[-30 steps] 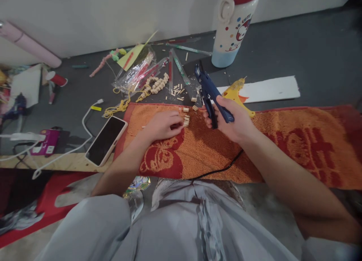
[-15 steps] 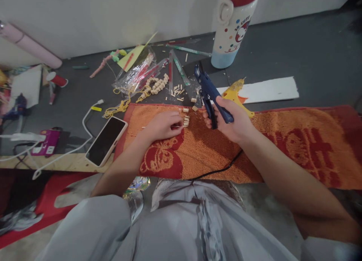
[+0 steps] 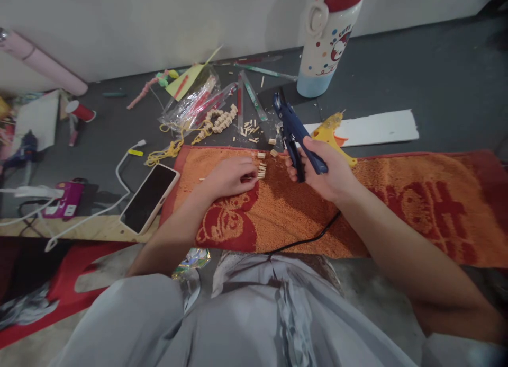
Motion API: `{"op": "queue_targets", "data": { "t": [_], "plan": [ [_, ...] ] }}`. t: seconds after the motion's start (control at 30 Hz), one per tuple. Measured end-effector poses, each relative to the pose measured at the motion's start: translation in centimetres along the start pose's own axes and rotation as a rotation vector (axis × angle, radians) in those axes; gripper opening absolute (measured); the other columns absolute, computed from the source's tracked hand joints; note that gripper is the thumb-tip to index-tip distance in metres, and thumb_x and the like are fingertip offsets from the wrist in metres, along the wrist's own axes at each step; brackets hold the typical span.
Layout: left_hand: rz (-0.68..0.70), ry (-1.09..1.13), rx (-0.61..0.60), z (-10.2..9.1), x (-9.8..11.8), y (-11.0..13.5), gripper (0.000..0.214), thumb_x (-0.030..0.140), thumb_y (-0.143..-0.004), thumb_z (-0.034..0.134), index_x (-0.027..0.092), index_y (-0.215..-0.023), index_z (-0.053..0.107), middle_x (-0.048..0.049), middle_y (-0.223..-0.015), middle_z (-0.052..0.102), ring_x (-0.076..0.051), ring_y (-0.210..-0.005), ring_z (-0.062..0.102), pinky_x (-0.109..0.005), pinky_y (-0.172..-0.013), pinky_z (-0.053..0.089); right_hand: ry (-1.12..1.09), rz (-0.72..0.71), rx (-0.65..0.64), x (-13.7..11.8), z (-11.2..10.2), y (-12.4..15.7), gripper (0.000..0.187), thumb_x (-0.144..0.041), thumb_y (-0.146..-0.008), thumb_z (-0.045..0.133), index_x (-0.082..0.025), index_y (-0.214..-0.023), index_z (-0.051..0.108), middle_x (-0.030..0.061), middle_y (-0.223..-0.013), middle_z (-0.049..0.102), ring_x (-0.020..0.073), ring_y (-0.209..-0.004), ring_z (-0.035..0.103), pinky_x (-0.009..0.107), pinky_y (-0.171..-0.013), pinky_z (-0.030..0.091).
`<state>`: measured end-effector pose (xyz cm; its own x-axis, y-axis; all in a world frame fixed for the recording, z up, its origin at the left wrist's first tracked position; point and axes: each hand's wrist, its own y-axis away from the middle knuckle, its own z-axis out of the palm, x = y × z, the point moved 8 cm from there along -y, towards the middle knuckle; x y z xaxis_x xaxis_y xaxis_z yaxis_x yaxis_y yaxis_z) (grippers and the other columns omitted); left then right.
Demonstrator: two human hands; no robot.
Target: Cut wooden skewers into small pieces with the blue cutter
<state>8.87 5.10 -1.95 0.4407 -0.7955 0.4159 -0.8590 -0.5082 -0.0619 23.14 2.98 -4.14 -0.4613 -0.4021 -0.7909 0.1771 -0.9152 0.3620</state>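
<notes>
My left hand [image 3: 234, 177] lies low over the orange towel [image 3: 293, 218], its fingers pinched together. A thin wooden stick [image 3: 202, 179] shows on the left of this hand and runs beneath it to the fingertips, mostly hidden by the palm. Right at those fingertips sits a small row of short cut stick pieces [image 3: 262, 170]. In my right hand [image 3: 327, 168] is a dark blue hand cutter [image 3: 299, 128], held above the towel with its head pointing up and away. The fingers wrap round its handles, which are spread apart.
Behind the towel lie loose stick bits [image 3: 250, 127], a beaded wooden piece [image 3: 224, 119] with yellow cord, and plastic packets [image 3: 194, 99]. A yellow glue gun [image 3: 331, 128] rests by a white strip [image 3: 381, 127]. A bottle [image 3: 327, 49] stands behind; a phone [image 3: 150, 198] lies left.
</notes>
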Motion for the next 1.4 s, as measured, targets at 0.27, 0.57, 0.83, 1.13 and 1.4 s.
{"op": "queue_targets", "data": {
  "t": [0.27, 0.57, 0.83, 1.13, 1.4],
  "plan": [
    [0.029, -0.068, 0.106, -1.3, 0.0, 0.2, 0.010, 0.021, -0.081, 0.051, 0.018, -0.074, 0.057, -0.0016, -0.073, 0.060, -0.012, -0.071, 0.053, -0.024, -0.065, 0.040, 0.086, -0.031, -0.035, -0.3, 0.1, 0.1, 0.034, -0.053, -0.085, 0.048, -0.021, -0.076, 0.057, 0.0014, -0.067, 0.055, 0.0115, -0.055, 0.051, 0.027, -0.052, 0.041],
    [-0.116, -0.072, 0.575, -5.6, -1.2, 2.2, 0.009, 0.024, -0.080, 0.057, 0.017, -0.074, 0.058, -0.0013, -0.071, 0.061, -0.011, -0.068, 0.055, -0.024, -0.064, 0.045, 0.063, -0.013, -0.016, -0.3, 0.7, 0.6, 0.031, -0.052, -0.077, 0.060, -0.021, -0.078, 0.057, 0.0013, -0.069, 0.056, 0.0122, -0.057, 0.050, 0.026, -0.050, 0.040],
    [-0.136, -0.063, 0.868, -7.7, -1.0, 3.9, 0.007, 0.021, -0.077, 0.060, 0.016, -0.072, 0.059, 0.0003, -0.067, 0.058, -0.006, -0.056, 0.049, -0.019, -0.050, 0.041, 0.360, -0.104, -0.125, 0.0, 1.4, 1.1, 0.028, -0.048, -0.076, 0.063, -0.020, -0.077, 0.058, 0.0009, -0.075, 0.056, 0.0121, -0.063, 0.049, 0.025, -0.057, 0.039],
    [-0.268, -0.119, 0.982, -8.6, -1.8, 5.0, 0.007, 0.022, -0.076, 0.059, 0.016, -0.072, 0.059, -0.0002, -0.066, 0.059, -0.007, -0.057, 0.049, -0.018, -0.050, 0.042, 0.539, -0.147, -0.263, 0.1, 3.0, 2.1, 0.030, -0.048, -0.078, 0.061, -0.021, -0.091, 0.058, 0.0007, -0.081, 0.054, 0.0146, -0.068, 0.047, 0.028, -0.063, 0.037],
    [-0.204, -0.192, 1.048, -8.9, -1.3, 5.5, 0.006, 0.020, -0.078, 0.057, 0.016, -0.075, 0.059, -0.0012, -0.069, 0.060, -0.007, -0.061, 0.053, -0.018, -0.051, 0.046, 0.627, -0.161, -0.278, 0.4, 3.8, 2.3, 0.035, -0.046, -0.076, 0.062, -0.021, -0.100, 0.057, 0.0033, -0.089, 0.055, 0.0203, -0.086, 0.051, 0.034, -0.082, 0.039]
  ]
}}
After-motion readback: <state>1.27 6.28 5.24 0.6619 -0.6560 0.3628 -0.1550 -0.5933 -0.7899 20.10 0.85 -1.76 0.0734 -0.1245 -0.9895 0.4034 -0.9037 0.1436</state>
